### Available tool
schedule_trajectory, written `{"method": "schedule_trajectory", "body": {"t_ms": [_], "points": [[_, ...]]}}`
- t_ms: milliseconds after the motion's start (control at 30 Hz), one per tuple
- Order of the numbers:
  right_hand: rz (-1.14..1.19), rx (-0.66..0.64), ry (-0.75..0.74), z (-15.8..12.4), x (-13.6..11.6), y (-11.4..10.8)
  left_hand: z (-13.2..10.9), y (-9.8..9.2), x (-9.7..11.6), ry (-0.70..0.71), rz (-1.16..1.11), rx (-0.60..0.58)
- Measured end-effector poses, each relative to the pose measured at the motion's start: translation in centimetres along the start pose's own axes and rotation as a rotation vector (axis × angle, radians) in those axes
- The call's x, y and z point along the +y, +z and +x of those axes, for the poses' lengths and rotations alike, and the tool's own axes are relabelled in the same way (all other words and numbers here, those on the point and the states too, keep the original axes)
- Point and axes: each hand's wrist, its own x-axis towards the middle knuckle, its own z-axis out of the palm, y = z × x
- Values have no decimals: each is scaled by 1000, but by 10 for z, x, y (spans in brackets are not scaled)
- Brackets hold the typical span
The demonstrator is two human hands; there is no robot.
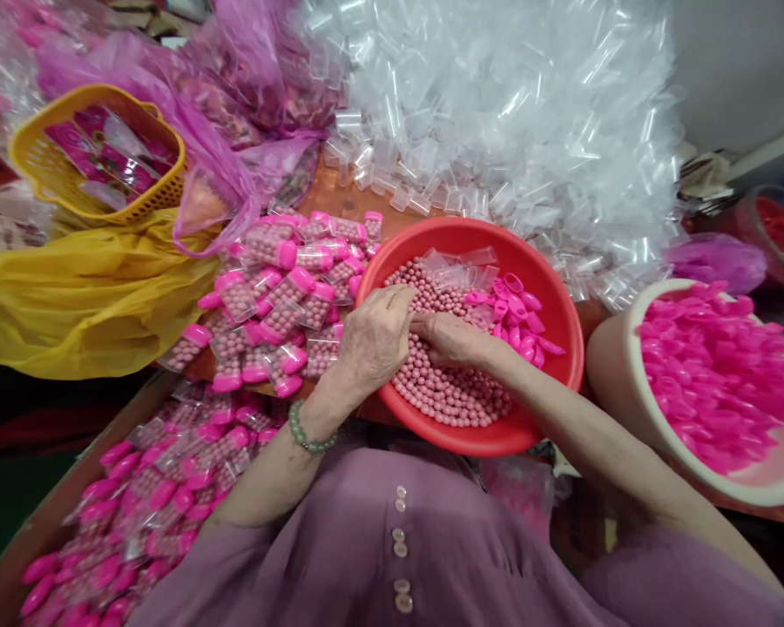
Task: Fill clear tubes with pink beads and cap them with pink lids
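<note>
A red basin in front of me holds pink beads, a few clear tubes and pink caps. My left hand rests on the beads at the basin's left rim, fingers curled together; whatever they hold is hidden. My right hand lies on the beads beside it, fingers closed and pointing toward the left hand. The two hands touch at the fingertips. A green bead bracelet circles my left wrist.
Filled, pink-capped tubes lie piled left of the basin, and more fill a tray lower left. A heap of empty clear tubes lies behind. A white bowl of pink caps stands right. A yellow basket and yellow bag sit left.
</note>
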Motion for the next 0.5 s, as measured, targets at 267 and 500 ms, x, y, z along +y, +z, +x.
{"method": "schedule_trajectory", "body": {"t_ms": [267, 500], "points": [[645, 189, -72, -8, 15, -9, -1, -7, -4, -30, -171, -23], [958, 286, -102, -25, 12, -21, 4, -32, 0, -93, -568, -271]]}}
